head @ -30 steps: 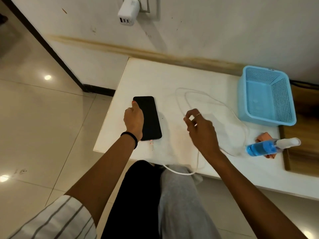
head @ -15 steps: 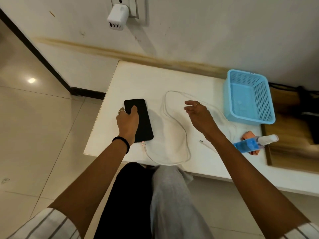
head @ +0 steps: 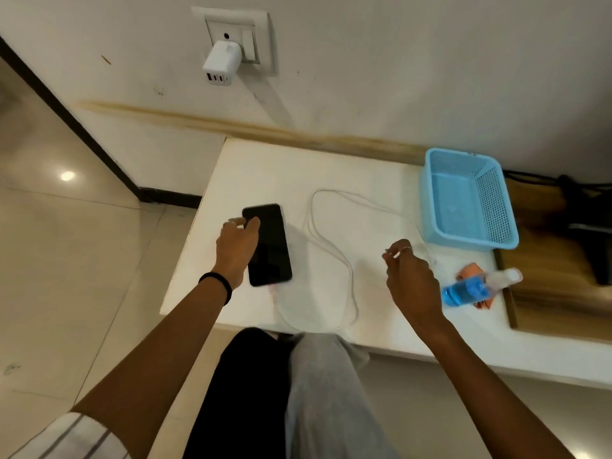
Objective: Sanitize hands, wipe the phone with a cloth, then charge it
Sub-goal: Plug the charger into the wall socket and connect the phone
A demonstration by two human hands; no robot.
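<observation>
The black phone [head: 270, 246] lies screen up near the left edge of the white table [head: 265, 167]. My left hand [head: 236, 243] holds it by its left side, thumb on the screen. A white cable [head: 331, 250] is plugged into the phone's near end and loops across the table. My right hand [head: 410, 279] hovers to the right of the loop with fingers curled, thumb and forefinger pinching what looks like the cable's free end. A white charger [head: 218, 66] sits in the wall socket above the table. The blue sanitizer bottle [head: 470, 289] lies on the orange cloth [head: 468, 271].
A light blue plastic basket [head: 430, 193] stands at the back right of the table, by the wall. A wooden surface [head: 546, 293] adjoins the table on the right, with dark cables behind it. My knees are under the table's near edge.
My right hand let go of the cable loop, opened, then moved right and down and curled its fingers near the free end. The left hand stayed on the phone.
</observation>
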